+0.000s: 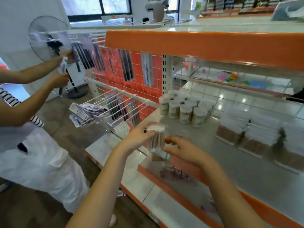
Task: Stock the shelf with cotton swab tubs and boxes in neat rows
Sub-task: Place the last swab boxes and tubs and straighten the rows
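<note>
Roughly 10 tubs [184, 108] already standing in rows at shelf [189, 145] back-left; boxes [256, 137] stacked to the right. 1 more tub [156, 139] upright in the air above the shelf's front edge, gripped by left hand [139, 137] around top and side. Right hand [182, 149] just beside its base, fingers loosely curled, contact unclear. Much bare shelf left to fill, so probably under halfway.
</note>
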Demonstrator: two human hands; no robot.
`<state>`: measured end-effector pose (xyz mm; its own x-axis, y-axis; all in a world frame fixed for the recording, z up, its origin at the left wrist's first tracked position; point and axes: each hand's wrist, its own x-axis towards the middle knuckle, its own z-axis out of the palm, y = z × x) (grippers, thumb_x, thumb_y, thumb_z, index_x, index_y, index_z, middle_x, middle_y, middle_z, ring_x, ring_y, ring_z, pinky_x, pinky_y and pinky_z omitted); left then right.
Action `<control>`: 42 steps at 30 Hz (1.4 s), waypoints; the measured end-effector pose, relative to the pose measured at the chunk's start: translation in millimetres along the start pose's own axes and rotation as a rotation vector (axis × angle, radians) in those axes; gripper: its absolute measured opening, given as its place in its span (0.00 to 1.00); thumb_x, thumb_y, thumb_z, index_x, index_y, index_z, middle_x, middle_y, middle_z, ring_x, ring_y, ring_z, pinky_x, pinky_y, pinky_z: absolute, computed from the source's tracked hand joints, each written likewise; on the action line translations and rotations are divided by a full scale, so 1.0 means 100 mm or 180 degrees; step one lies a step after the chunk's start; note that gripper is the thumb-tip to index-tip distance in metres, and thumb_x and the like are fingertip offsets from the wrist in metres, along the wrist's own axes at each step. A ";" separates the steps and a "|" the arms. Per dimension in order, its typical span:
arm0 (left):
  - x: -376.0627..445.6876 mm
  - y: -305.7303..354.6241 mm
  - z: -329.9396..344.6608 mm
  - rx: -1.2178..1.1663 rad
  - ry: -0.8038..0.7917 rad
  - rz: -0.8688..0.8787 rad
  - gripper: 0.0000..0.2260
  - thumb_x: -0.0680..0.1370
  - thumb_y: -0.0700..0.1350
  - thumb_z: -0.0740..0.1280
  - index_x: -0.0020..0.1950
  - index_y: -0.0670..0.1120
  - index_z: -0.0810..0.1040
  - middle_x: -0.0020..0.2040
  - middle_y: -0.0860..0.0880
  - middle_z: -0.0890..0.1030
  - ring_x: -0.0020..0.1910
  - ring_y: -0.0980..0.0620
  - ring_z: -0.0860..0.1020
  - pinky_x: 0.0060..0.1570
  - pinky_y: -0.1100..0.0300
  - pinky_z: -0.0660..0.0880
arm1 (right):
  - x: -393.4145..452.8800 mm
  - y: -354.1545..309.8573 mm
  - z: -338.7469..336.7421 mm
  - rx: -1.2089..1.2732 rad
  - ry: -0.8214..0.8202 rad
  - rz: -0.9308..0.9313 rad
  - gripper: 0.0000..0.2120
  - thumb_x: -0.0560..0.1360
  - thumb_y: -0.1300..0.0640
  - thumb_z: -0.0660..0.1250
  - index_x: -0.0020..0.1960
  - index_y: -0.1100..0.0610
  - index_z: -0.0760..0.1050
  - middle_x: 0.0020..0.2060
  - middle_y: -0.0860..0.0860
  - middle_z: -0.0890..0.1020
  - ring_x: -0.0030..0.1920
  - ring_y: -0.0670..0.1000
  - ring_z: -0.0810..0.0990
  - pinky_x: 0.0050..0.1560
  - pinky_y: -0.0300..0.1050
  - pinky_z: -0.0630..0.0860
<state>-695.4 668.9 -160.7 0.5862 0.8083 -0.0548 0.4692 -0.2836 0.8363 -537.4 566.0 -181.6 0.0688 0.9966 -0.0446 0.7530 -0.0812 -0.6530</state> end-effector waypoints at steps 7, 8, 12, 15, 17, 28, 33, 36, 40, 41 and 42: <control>0.37 -0.05 -0.11 -0.0001 -0.0097 0.0081 0.17 0.78 0.48 0.63 0.67 0.51 0.71 0.64 0.53 0.74 0.63 0.53 0.72 0.64 0.52 0.70 | 0.37 0.04 -0.10 0.0167 0.0020 0.0194 0.20 0.75 0.42 0.63 0.64 0.49 0.73 0.60 0.45 0.76 0.58 0.45 0.75 0.55 0.40 0.71; 0.42 -0.06 -0.12 0.0018 -0.0129 0.0072 0.18 0.78 0.49 0.63 0.67 0.51 0.71 0.64 0.52 0.74 0.63 0.52 0.72 0.64 0.51 0.70 | 0.40 0.03 -0.10 0.0205 0.0043 0.0214 0.20 0.75 0.41 0.63 0.64 0.49 0.73 0.59 0.45 0.76 0.57 0.45 0.75 0.54 0.40 0.70; 0.62 -0.11 -0.19 -0.0067 -0.0328 0.0100 0.18 0.79 0.48 0.62 0.69 0.51 0.69 0.65 0.52 0.73 0.62 0.52 0.72 0.63 0.53 0.70 | 0.54 0.00 -0.04 0.0326 0.0135 0.0305 0.18 0.76 0.42 0.63 0.61 0.50 0.75 0.50 0.41 0.75 0.53 0.43 0.75 0.51 0.39 0.71; 0.77 -0.18 -0.24 -0.0284 -0.0489 0.0128 0.14 0.79 0.49 0.62 0.66 0.55 0.70 0.62 0.53 0.73 0.59 0.53 0.74 0.60 0.55 0.72 | 0.66 -0.01 0.03 0.0450 0.0248 0.0454 0.15 0.76 0.44 0.63 0.59 0.50 0.75 0.50 0.41 0.76 0.50 0.41 0.74 0.47 0.37 0.70; 0.87 -0.23 -0.27 -0.0471 -0.0600 0.0186 0.11 0.79 0.48 0.63 0.61 0.57 0.71 0.59 0.54 0.74 0.58 0.54 0.74 0.60 0.55 0.73 | 0.73 -0.02 0.08 0.0559 0.0332 0.0586 0.14 0.76 0.44 0.64 0.58 0.49 0.75 0.49 0.41 0.76 0.50 0.41 0.74 0.47 0.37 0.69; 1.29 -0.50 -0.73 -0.0574 -0.1482 0.0822 0.22 0.71 0.54 0.72 0.63 0.55 0.72 0.56 0.57 0.78 0.53 0.59 0.79 0.53 0.64 0.76 | 0.96 -0.14 0.28 0.1870 0.0781 0.0739 0.08 0.78 0.57 0.63 0.56 0.49 0.76 0.52 0.46 0.80 0.55 0.48 0.78 0.58 0.43 0.76; 1.47 -0.50 -0.93 -0.1253 -0.2133 0.0728 0.20 0.74 0.44 0.68 0.65 0.52 0.73 0.61 0.51 0.78 0.60 0.54 0.77 0.58 0.57 0.75 | 0.94 -0.27 0.36 0.2273 0.0820 0.0681 0.10 0.80 0.55 0.60 0.60 0.48 0.74 0.56 0.46 0.80 0.56 0.44 0.79 0.58 0.40 0.76; 1.52 -0.47 -0.94 -0.1406 -0.2581 0.0666 0.19 0.73 0.42 0.68 0.64 0.51 0.74 0.59 0.53 0.80 0.60 0.54 0.77 0.57 0.60 0.75 | 0.95 -0.35 0.46 0.2645 0.0813 0.0747 0.13 0.80 0.58 0.58 0.63 0.53 0.71 0.56 0.49 0.80 0.55 0.48 0.80 0.57 0.40 0.76; 1.54 -0.47 -0.87 -0.1737 -0.3079 0.0450 0.25 0.64 0.49 0.77 0.58 0.46 0.75 0.48 0.53 0.84 0.52 0.54 0.81 0.50 0.63 0.77 | 0.94 -0.39 0.60 0.2927 0.0784 0.0763 0.12 0.79 0.58 0.58 0.60 0.51 0.73 0.55 0.49 0.81 0.56 0.50 0.80 0.64 0.48 0.73; 1.54 -0.48 -0.83 -0.1803 -0.3140 0.0418 0.27 0.63 0.50 0.78 0.59 0.45 0.75 0.48 0.52 0.84 0.52 0.54 0.81 0.49 0.62 0.78 | 0.92 -0.39 0.62 0.2946 0.0826 0.0779 0.11 0.78 0.58 0.59 0.58 0.50 0.74 0.54 0.48 0.82 0.55 0.49 0.80 0.64 0.48 0.73; 1.54 -0.50 -0.80 -0.1808 -0.3119 0.0433 0.26 0.65 0.47 0.77 0.61 0.44 0.74 0.48 0.52 0.84 0.51 0.54 0.81 0.50 0.62 0.78 | 0.92 -0.39 0.62 0.2963 0.0869 0.0802 0.10 0.78 0.58 0.59 0.57 0.49 0.74 0.53 0.47 0.82 0.54 0.48 0.80 0.63 0.48 0.74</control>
<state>-681.4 848.8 -167.2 0.9898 -0.0327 -0.1386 0.1418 0.1379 0.9802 -601.0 661.4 -207.4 0.3916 0.9053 -0.1643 -0.1081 -0.1320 -0.9853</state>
